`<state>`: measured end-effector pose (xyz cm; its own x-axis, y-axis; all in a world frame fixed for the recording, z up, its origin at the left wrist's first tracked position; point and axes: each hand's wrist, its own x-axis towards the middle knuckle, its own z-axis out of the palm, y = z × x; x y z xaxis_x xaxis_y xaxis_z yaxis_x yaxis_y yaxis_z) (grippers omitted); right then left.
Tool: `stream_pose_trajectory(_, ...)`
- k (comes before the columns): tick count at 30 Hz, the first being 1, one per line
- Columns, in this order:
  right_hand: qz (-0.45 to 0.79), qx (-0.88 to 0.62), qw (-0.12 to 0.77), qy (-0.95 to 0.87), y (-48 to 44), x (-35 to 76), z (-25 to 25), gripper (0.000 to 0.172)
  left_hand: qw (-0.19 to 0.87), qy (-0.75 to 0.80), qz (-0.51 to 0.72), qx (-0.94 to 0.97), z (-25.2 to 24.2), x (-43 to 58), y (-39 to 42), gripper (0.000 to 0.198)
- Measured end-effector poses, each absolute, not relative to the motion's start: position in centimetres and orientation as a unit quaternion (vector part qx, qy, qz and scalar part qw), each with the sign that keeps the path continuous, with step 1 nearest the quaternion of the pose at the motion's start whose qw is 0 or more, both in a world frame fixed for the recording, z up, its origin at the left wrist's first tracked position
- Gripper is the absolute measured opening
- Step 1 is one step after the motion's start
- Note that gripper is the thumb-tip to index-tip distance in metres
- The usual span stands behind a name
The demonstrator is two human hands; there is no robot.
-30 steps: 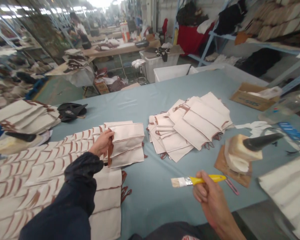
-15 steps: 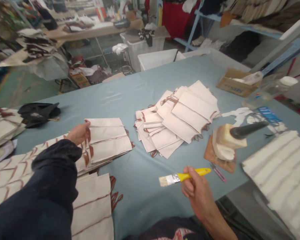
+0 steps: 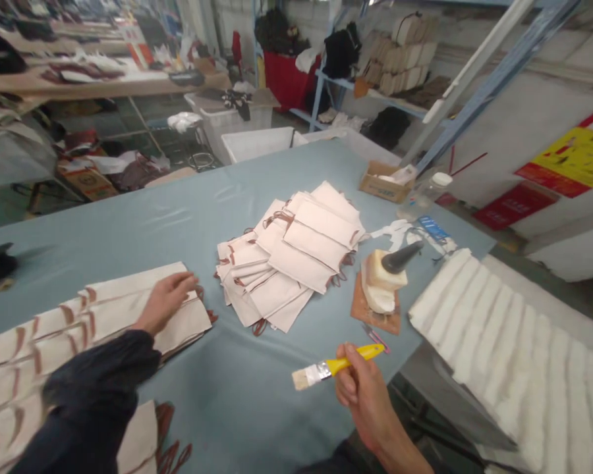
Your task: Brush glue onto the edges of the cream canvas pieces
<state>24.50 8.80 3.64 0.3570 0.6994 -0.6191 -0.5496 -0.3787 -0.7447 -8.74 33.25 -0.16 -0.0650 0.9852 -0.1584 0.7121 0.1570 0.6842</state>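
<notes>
My right hand (image 3: 360, 382) grips a flat paintbrush (image 3: 336, 366) by its yellow handle, its pale bristles pointing left above the table. On the left, my left hand (image 3: 170, 299) lies over the upper end of a row of overlapping cream fabric pieces (image 3: 128, 306) with brown edging. Its fingers are stretched out and hold nothing that I can see. A loose pile of similar cream pieces (image 3: 286, 257) with brown loops sits mid-table. Right of that stands a cream container with a dark spout-like top (image 3: 385, 280) on a brown board (image 3: 357, 309).
Small pink-handled snips (image 3: 378, 337) lie behind the brush handle. At the right, thick white padded strips (image 3: 514, 355) rest by the table edge. A cardboard box (image 3: 385, 187) and a clear jar (image 3: 425, 194) stand at the back right. White bins (image 3: 257, 145) are beyond the blue-green table (image 3: 257, 395).
The view has turned to the right. My left hand has moved from pinching the near edge of a cream piece to lying across the stack's far end. My right hand still holds the brush.
</notes>
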Motion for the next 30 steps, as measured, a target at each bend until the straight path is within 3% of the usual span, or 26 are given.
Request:
stream_pose_trajectory(5,0.528,-0.615,0.583,-0.04,7.3,27.6,2.8,0.063,0.336,0.624,0.25,0.66,-3.4,1.4,32.8,0.03)
stream_pose_trajectory(15,0.45,-0.621,0.641,0.042,3.9,31.8,0.0,0.064,0.254,0.596,0.226,0.727,-2.5,16.3,41.4,0.041)
stream_pose_trajectory(24,0.403,-0.619,0.671,0.059,3.0,32.8,1.2,0.063,0.265,0.617,0.107,0.733,-3.2,17.2,41.2,0.037)
stream_pose_trajectory(30,0.391,-0.61,0.687,0.057,3.1,32.6,1.8,0.06,0.312,0.597,0.151,0.724,-3.4,17.9,38.9,0.037)
